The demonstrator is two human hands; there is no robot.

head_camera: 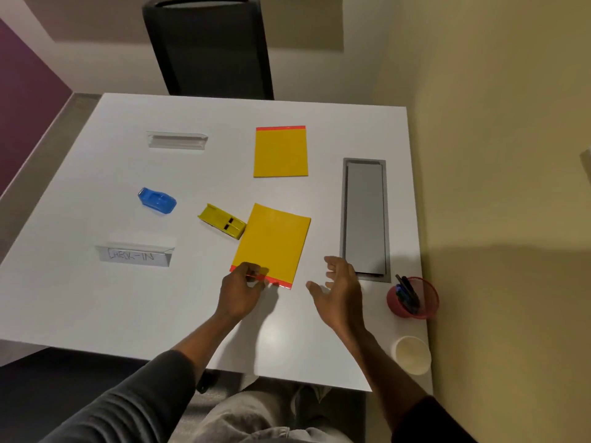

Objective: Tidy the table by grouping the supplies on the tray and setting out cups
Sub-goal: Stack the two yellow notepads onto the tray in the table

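The tidy-up looks barely begun. The left hand (241, 290) pinches the near red edge of the nearer yellow pad (271, 244), which lies flat near the middle of the table (96, 298); the right hand (339, 289) hovers just to its right, fingers spread, holding nothing. A second yellow pad (280, 151) lies farther off. The yellow toy car (222, 220) touches the near pad's left edge, and the blue toy car (157, 200) sits further left. At the near right corner stand the red pen cup (413, 298) and a paper cup (412, 354) (no tray is in view), so the grouping is all still to do
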